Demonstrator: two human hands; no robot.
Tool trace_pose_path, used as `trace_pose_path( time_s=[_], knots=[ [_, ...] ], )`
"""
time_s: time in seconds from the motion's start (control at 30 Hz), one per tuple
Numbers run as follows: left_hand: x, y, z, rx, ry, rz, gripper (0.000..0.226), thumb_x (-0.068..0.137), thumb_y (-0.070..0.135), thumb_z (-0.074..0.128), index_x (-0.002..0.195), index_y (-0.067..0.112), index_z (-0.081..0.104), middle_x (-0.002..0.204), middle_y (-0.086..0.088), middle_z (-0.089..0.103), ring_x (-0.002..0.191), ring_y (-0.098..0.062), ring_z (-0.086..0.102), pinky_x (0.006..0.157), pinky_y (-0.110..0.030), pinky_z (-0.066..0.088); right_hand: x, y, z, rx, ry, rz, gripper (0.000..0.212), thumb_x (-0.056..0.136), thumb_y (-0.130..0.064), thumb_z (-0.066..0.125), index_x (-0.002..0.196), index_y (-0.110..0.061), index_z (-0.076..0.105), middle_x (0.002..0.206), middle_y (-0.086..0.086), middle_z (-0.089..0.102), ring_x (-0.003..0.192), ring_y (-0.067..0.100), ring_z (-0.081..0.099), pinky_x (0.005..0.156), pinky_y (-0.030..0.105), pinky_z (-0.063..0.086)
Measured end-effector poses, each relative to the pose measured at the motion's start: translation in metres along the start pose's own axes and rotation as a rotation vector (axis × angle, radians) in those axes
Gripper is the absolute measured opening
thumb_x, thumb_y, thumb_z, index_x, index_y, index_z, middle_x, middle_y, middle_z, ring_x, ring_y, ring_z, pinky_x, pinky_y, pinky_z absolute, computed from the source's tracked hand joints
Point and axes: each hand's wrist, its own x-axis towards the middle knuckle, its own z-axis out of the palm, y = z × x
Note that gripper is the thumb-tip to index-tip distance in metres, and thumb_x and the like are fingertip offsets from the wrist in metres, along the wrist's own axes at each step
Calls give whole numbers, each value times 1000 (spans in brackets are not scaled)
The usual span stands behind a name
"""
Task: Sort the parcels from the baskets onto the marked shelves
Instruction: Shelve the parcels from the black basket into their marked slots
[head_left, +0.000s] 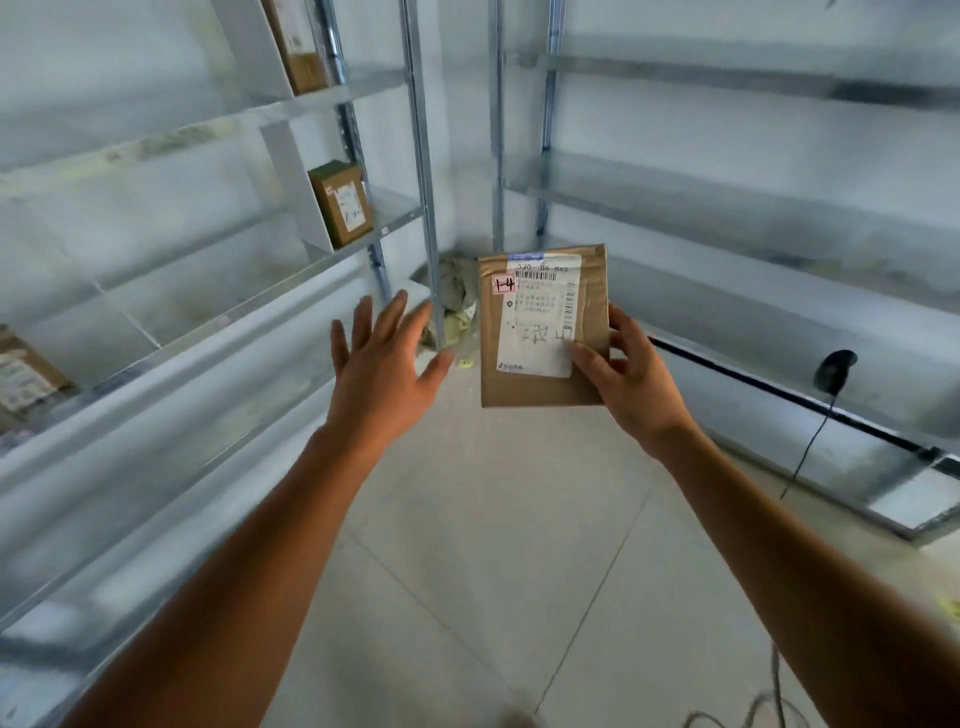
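Your right hand (631, 379) grips the parcel (543, 327) by its right edge, thumb on the label (535, 348), holding it upright over the floor (493, 519). Your left hand (379, 374) hovers beside it, apart, fingers (362, 325) spread, holding nothing.

**SHELF AISLE: POSITIONS**

The parcel (543, 327) is ahead of the person, held by the right hand (634, 379). The left hand (382, 364) is just left of it, apart. The left shelf unit (249, 306) and right shelf unit (727, 208) meet in the corner behind the parcel. On the left shelf unit, the middle box (340, 203) stands one shelf below the upper box (298, 47), and the lower box (26, 376) sits far left. A corded device (834, 370), possibly a scanner, lies on the right shelf unit.
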Motion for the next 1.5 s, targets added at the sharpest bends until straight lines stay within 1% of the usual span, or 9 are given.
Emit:
trace_pose_path(
  time_s=[0.37, 0.53, 0.63, 0.77, 0.87, 1.07, 1.23, 1.37, 1.5],
  knots=[
    [178, -21, 25, 27, 144, -43, 66, 99, 59, 47, 157, 31, 35, 169, 1, 25, 157, -34, 10, 124, -62, 5, 216, -1, 24, 82, -71, -118, 67, 96, -36, 73, 155, -34, 41, 133, -7, 66, 109, 9, 71, 86, 29, 63],
    [277, -53, 50, -16, 213, -95, 65, 99, 62, 46, 156, 33, 35, 169, 1, 24, 157, -33, 9, 124, -60, 3, 317, -13, 51, 72, -79, -165, 71, 94, -39, 73, 156, -33, 39, 135, -5, 65, 107, 13, 73, 83, 37, 65],
    [336, -66, 62, -64, 217, -112, 67, 98, 64, 45, 157, 35, 34, 170, 2, 22, 158, -31, 7, 125, -59, 2, 371, -28, 60, 62, -66, -206, 77, 85, -50, 70, 155, -32, 42, 131, -5, 66, 101, 5, 73, 74, 25, 62],
    [394, -89, 76, -83, 234, -141, 67, 98, 64, 43, 157, 34, 34, 169, 0, 25, 157, -33, 9, 125, -62, 6, 438, -34, 72, 38, -76, -218, 81, 82, -55, 69, 156, -37, 38, 134, -5, 63, 105, 10, 72, 82, 33, 63],
    [425, -105, 85, -84, 228, -163, 67, 98, 62, 47, 157, 33, 33, 169, 1, 23, 157, -32, 8, 125, -61, 5, 478, -29, 86, 71, -94, -210, 80, 83, -54, 69, 155, -38, 38, 135, -5, 62, 107, 12, 71, 78, 32, 64],
    [489, -135, 103, -38, 246, -207, 69, 99, 58, 49, 159, 31, 30, 171, 1, 16, 158, -31, 2, 125, -55, 1, 566, -15, 117, 105, -173, -200, 82, 82, -54, 68, 156, -38, 36, 132, -11, 61, 110, 15, 68, 69, 23, 62],
    [545, -151, 121, 66, 267, -278, 70, 100, 60, 45, 160, 31, 28, 172, 1, 13, 158, -30, -1, 126, -53, -1, 649, -5, 139, 148, -276, -238, 81, 84, -54, 67, 156, -44, 32, 134, -12, 59, 113, 14, 66, 81, 38, 65],
    [598, -157, 130, 146, 298, -359, 69, 99, 64, 43, 159, 33, 30, 172, 2, 13, 158, -30, 0, 125, -55, 0, 719, -6, 154, 179, -372, -305, 79, 86, -57, 66, 156, -43, 32, 129, -22, 60, 110, 9, 67, 71, 26, 64],
    [653, -157, 125, 218, 371, -398, 70, 96, 67, 32, 156, 31, 31, 171, -1, 17, 158, -32, 5, 125, -59, 4, 784, -20, 166, 240, -482, -358, 71, 95, -43, 66, 157, -35, 33, 134, -16, 60, 110, 7, 69, 80, 30, 65]
  ],
)
